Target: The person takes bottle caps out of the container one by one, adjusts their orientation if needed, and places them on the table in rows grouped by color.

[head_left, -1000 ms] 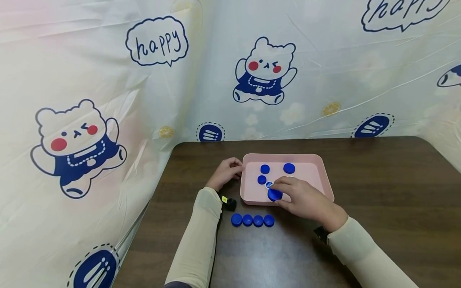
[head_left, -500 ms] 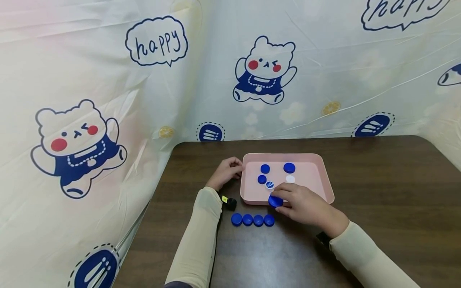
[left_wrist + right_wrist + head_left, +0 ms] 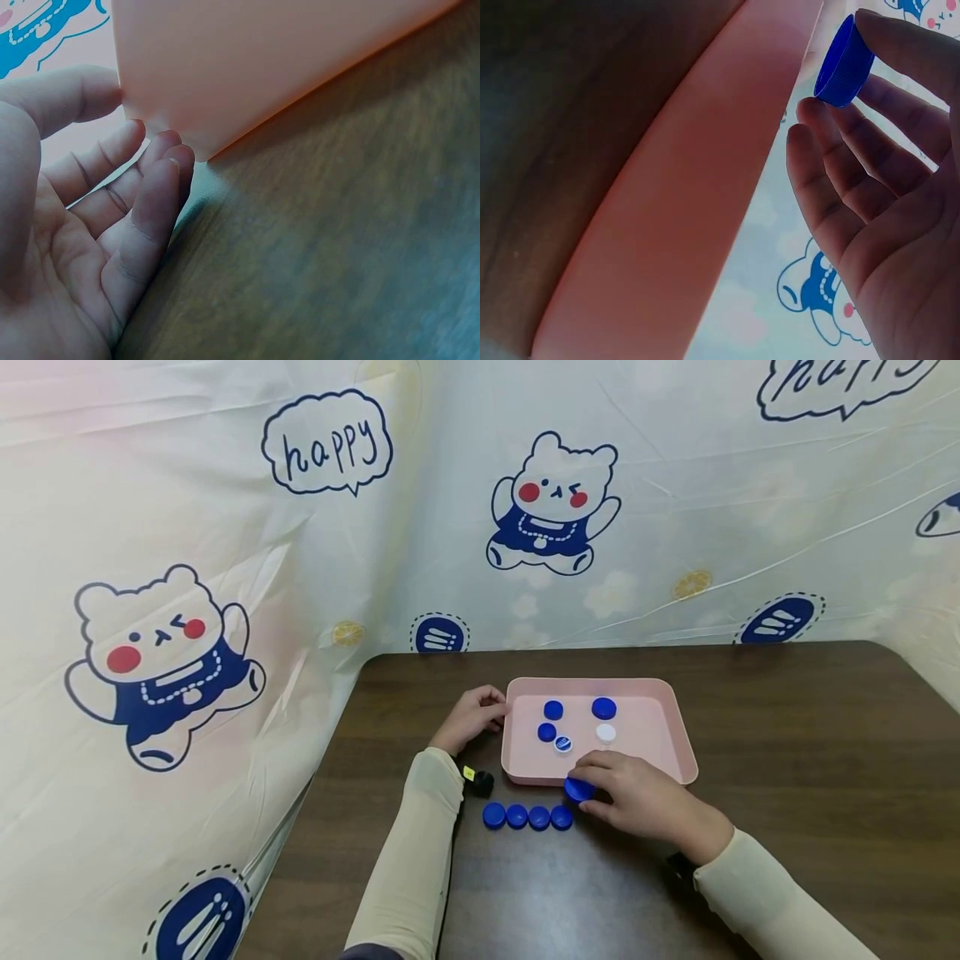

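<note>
My right hand (image 3: 637,793) pinches a blue bottle cap (image 3: 579,789) between thumb and fingers, at the near rim of the pink tray (image 3: 682,743). In the right wrist view this cap (image 3: 845,64) has a ribbed side and is held tilted, beyond the tray's wall. At the tray's left end is my left hand (image 3: 471,720), fingertips right at the rim. The left wrist view shows its fingers (image 3: 97,161) loosely bent beside the tray wall (image 3: 225,60), gripping nothing. Several blue caps (image 3: 539,817) form a row on the table in front of the tray.
Inside the tray lie blue caps (image 3: 603,708), a white cap (image 3: 605,733) and a white-edged cap with a blue print (image 3: 562,744). A black object with a yellow tag (image 3: 480,782) is by the left wrist. A printed curtain (image 3: 450,510) hangs behind the brown table (image 3: 810,760).
My right hand has carried the blue cap from inside the tray toward me, to its near rim. The white cap has come into view. My left hand stays at the tray.
</note>
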A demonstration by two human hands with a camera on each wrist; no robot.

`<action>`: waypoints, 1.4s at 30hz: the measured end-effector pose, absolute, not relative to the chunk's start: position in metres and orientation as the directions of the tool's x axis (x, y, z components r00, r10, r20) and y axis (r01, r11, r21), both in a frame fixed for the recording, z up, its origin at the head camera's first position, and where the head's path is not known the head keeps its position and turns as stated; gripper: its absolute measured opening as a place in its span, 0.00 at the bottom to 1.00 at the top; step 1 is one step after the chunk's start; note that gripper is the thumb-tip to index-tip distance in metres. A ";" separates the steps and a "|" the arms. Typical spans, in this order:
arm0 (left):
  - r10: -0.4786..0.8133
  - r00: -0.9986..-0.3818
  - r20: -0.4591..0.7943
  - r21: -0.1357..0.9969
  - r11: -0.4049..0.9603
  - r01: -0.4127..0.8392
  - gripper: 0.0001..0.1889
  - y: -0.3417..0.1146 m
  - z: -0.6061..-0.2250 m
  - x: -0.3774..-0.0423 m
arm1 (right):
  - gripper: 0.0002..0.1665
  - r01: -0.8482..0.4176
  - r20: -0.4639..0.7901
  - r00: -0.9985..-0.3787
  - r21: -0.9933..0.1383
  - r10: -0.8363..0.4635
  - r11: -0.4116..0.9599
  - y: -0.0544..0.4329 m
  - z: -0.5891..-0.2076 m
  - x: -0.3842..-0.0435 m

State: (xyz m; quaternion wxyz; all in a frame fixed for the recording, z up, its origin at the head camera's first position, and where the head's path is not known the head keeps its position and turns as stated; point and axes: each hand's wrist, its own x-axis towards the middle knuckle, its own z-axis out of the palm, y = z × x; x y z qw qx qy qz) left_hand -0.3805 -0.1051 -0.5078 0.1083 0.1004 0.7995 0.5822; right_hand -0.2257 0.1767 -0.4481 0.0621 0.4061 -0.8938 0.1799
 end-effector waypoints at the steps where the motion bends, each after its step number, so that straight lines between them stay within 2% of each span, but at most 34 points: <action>1: 0.288 -0.956 -0.056 0.953 0.300 0.034 0.08 -0.105 -0.508 -0.380 | 0.21 -0.747 0.252 -0.664 -0.271 -0.704 0.607 0.177 -0.449 -0.225; 17: 0.287 -0.955 -0.072 0.949 0.316 0.023 0.08 -0.105 -0.508 -0.383 | 0.22 -0.778 0.283 -0.628 -0.256 -0.725 0.574 0.179 -0.460 -0.223; 42: 0.281 -0.958 -0.053 0.951 0.308 0.038 0.08 -0.105 -0.510 -0.384 | 0.20 -0.754 0.217 -0.652 -0.284 -0.726 0.592 0.184 -0.465 -0.214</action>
